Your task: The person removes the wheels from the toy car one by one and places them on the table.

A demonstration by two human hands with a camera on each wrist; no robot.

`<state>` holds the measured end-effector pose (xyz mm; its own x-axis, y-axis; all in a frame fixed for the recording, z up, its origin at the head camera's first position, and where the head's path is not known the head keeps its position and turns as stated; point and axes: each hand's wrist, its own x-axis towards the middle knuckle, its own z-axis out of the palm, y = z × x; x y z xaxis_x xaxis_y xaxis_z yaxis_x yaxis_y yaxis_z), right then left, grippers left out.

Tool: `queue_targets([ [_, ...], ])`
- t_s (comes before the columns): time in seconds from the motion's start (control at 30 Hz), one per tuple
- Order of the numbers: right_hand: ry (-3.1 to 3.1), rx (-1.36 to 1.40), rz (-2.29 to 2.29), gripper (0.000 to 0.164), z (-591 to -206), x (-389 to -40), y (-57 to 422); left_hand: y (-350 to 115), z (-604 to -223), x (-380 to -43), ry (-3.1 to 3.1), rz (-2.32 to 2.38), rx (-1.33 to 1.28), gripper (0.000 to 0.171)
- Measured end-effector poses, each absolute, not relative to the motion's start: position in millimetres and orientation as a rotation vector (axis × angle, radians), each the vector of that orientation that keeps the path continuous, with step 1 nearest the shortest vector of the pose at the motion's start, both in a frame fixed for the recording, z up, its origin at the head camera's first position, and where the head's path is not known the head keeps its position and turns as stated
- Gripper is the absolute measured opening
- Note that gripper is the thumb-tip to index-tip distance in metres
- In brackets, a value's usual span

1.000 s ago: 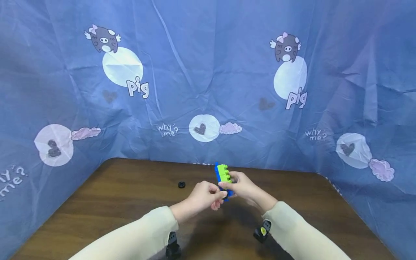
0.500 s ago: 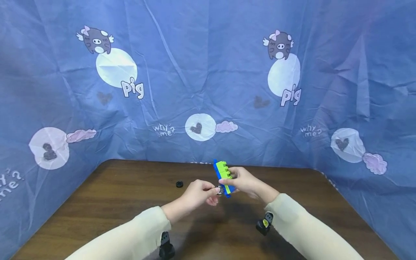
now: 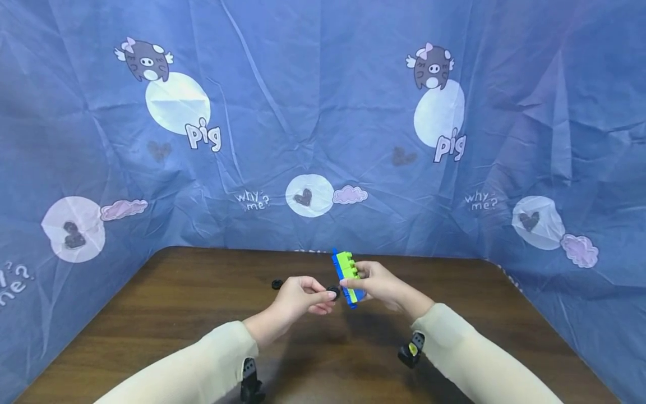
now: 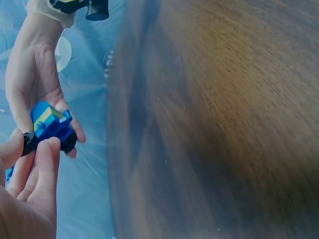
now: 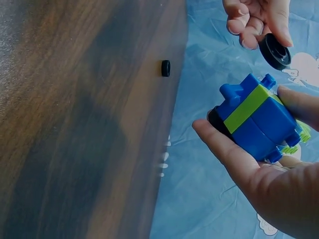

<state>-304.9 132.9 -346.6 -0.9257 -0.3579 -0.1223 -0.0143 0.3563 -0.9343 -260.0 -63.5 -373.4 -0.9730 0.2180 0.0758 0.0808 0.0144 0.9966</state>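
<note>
In the head view my left hand (image 3: 290, 303) pinches a black toy wheel (image 5: 275, 52) between thumb and fingertips. Just to its right, my right hand (image 3: 381, 286) grips a blue and lime-green toy brick car (image 5: 269, 122), tilted and held above the table. Stubby blue axle pegs (image 5: 269, 79) stick out from the car's sides. One black wheel (image 5: 217, 122) sits on the car's far side, close by my right fingertip. A small gap separates the pinched wheel from the nearest peg in the right wrist view.
Another black wheel (image 3: 277, 284) lies on the brown wooden table (image 3: 202, 314), left of my left hand. Behind the table's back edge hangs a blue printed cloth (image 3: 323, 123). Black wrist cameras (image 3: 411, 350) are strapped under both sleeves.
My left hand has drawn back to the left from the car's near end, carrying the wheel and turning it. The right hand keeps its grip on the car, nearly in place.
</note>
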Motion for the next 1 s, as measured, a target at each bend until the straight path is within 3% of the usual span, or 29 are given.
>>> queue_targets([
  [0.43,2.281,-0.357,-1.565,0.072,-356.0,-304.7,132.2,-87.7,-377.5,-258.2,2.138,2.191,0.221,0.021],
  [0.7,2.251,-0.436,-1.585,0.067,-355.6,-305.7,137.2,-99.9,-375.8,-255.9,2.222,2.135,0.244,0.024],
  [1.0,2.253,-0.450,-1.585,0.062,-357.2,-304.4,138.4,-124.6,-376.0,-261.2,2.195,2.187,0.061,0.023],
])
